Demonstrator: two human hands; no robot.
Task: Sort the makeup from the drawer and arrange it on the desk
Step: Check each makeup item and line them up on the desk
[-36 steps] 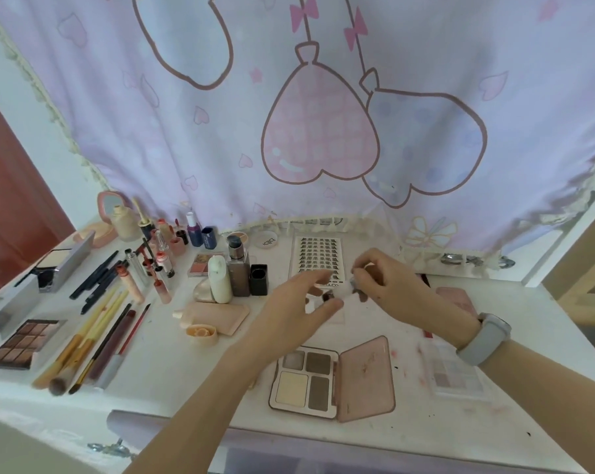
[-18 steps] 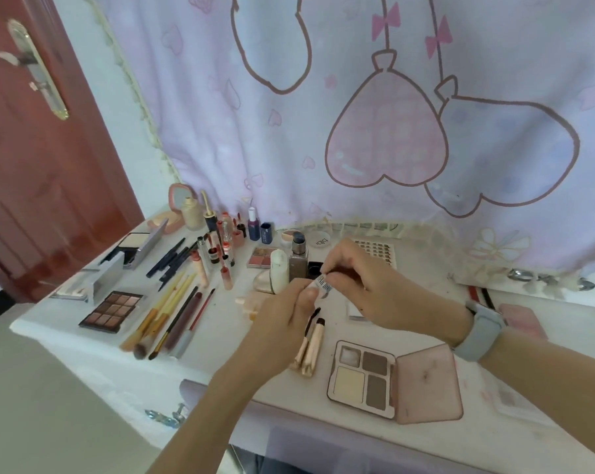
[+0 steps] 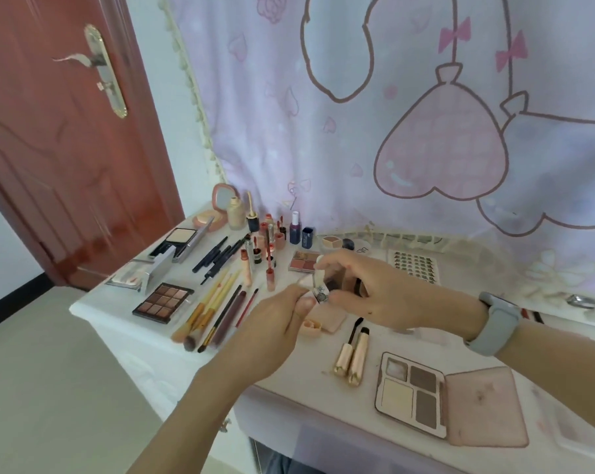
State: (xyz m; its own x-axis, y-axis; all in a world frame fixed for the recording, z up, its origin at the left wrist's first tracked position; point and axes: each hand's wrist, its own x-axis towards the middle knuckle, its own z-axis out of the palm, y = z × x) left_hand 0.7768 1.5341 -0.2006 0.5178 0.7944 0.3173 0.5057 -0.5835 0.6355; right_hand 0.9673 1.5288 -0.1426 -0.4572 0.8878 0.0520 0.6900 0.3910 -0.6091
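A small white tube point(image 3: 320, 285) w/ a barcode label is held upright above the desk point(image 3: 289, 367), pinched in the right hand point(image 3: 364, 295); left hand point(image 3: 279, 323) pinches its lower end, prob. to check the label before placing it. Print too small to read. Brushes point(image 3: 214, 309) lie in a row at left, grouped by type; open palette point(image 3: 412, 395) near front edge. A round lid at back reads "PID..", rest unclear.

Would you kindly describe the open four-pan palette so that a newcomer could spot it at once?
Start at the white desk below the pink curtain and go to its near right edge. There lies the four-pan palette, flat and open, its pink lid folded out to the right. Unlike the dark nine-pan palette on the far left, it holds only four large pans.
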